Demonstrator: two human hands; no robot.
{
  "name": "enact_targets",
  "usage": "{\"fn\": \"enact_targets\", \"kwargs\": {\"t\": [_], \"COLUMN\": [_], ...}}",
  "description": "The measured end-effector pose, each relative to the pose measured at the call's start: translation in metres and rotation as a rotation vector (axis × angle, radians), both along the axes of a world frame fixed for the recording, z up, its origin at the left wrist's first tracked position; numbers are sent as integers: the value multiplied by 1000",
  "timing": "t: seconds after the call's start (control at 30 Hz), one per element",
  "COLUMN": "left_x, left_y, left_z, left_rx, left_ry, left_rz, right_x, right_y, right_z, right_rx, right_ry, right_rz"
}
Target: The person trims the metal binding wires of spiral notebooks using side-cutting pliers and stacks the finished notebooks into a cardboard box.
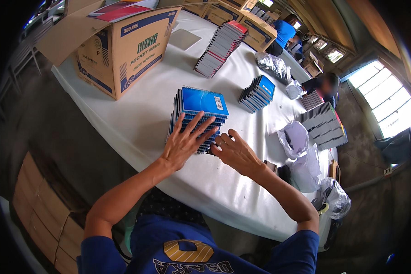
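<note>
A stack of blue spiral notebooks (pixel 204 101) stands on the white-covered table in front of me, its top one showing a pale label. My left hand (pixel 186 142) lies against the near side and top edge of this stack, fingers spread. At the stack's near right corner is my right hand (pixel 236 153), its fingers curled and closed; whatever is between the fingertips is hidden. Further right stands a smaller stack of blue notebooks (pixel 257 93). Behind, a tall leaning stack of notebooks with red covers (pixel 221 48) rests on the table.
An open cardboard box (pixel 137 52) stands at the far left with red covers on top. Along the right edge are stacked notebooks (pixel 324 125), crumpled plastic bags (pixel 293 139) and a tape roll (pixel 324 209). More boxes (pixel 255 32) and people (pixel 284 34) appear at the back.
</note>
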State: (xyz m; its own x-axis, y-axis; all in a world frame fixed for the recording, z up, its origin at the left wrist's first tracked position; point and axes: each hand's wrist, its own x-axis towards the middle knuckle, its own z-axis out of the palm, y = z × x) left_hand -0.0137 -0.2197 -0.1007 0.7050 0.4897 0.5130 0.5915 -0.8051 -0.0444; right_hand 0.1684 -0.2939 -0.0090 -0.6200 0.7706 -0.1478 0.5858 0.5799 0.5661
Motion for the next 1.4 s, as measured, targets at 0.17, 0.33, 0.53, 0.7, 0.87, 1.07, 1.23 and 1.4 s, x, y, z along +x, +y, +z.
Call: {"fn": "enact_targets", "kwargs": {"t": [0.17,0.33,0.53,0.7,0.87,1.07,1.23,1.4], "left_x": [-3,-2,1,-2,0,2,0,0], "left_y": [-3,-1,0,0,-5,-4,-3,-3], "left_z": [-6,-10,-14,-12,-8,-14,-16,-16], "left_rx": [25,23,46,97,71,90,74,110], "left_ry": [-25,15,14,25,96,35,26,14], "left_rz": [-16,-4,15,67,87,71,65,76], "right_x": [18,33,13,-31,11,22,26,17], "right_y": [5,11,-8,-14,2,14,19,12], "right_z": [-13,-26,-35,-33,-9,-25,-26,-32], "right_rx": [111,212,167,-34,27,123,160,68], "right_ry": [-111,-161,40,-297,89,-48,-109,-58], "right_rz": [287,398,176,-427,127,342,417,325]}}
